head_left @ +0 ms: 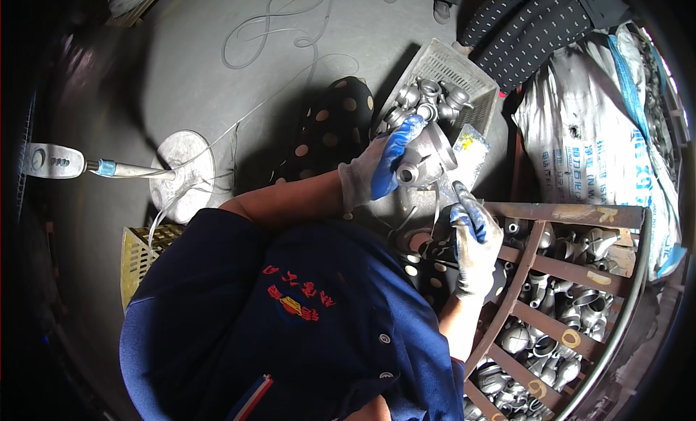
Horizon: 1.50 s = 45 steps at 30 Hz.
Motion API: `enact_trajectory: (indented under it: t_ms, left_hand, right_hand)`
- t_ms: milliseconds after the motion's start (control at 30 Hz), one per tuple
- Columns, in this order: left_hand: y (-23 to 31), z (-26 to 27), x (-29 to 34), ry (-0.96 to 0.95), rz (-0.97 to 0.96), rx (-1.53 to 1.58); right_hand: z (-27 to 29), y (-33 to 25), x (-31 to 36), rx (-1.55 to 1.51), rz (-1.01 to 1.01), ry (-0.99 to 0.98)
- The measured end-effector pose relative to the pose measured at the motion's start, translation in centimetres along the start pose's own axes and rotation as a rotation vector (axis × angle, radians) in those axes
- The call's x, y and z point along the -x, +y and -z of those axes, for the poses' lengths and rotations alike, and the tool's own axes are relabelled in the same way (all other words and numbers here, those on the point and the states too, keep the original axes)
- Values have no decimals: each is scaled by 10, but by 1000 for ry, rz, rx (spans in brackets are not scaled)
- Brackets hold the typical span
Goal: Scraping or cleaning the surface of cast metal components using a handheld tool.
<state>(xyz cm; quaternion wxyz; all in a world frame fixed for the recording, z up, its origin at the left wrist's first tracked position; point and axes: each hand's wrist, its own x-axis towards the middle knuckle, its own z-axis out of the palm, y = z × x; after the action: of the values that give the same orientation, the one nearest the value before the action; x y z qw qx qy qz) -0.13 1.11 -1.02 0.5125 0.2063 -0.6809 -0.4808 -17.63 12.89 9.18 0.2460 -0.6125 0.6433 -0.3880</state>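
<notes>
My left hand (389,160), in a white glove with a blue palm, grips a grey metal casting (433,154) with a wide round rim and a short pipe stub. It holds the casting in front of me, tilted, over my lap. Just below and to the right of the casting is my right hand (476,240), in a similar stained glove. Its fingers are bent together and point up toward the casting; what sits between them, if anything, is too small to make out. A pinkish round disc (418,241) shows partly below the casting.
A grey plastic crate (475,72) holding several castings (433,95) stands ahead. On my right is a rusty metal-barred bin (558,212) full of castings. White woven sacks (565,131) and another person's dotted garment (522,37) lie beyond. A pedestal fan (58,161) and cable (272,15) are leftward.
</notes>
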Motion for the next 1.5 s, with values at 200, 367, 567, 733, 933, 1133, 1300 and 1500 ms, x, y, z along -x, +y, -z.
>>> enact_trajectory:
  t_ms: [200, 367, 567, 733, 933, 1133, 1300, 1500]
  left_hand:
    - [-13, -5, 4, 27, -69, -115]
    - [-30, -3, 9, 7, 55, -10]
    - [-19, -7, 7, 101, 77, 82]
    - [-9, -2, 10, 57, -54, -180]
    - [-16, -7, 6, 24, 121, 55]
    - [-11, -9, 17, -40, -57, -86]
    - [-10, -10, 7, -228, 315, 274]
    - [29, -12, 1, -56, 556, 657]
  right_hand:
    - [-10, -8, 6, 357, 191, 67]
    - [-11, -9, 6, 406, 202, 80]
    - [-10, -8, 5, 408, 189, 35]
    - [-8, -5, 8, 372, 183, 58]
    - [-13, -5, 1, -4, 82, 71]
    - [-32, -1, -21, -138, -21, 141]
    - [-35, 13, -28, -304, -225, -10]
    - [-28, 11, -23, -470, -320, -47]
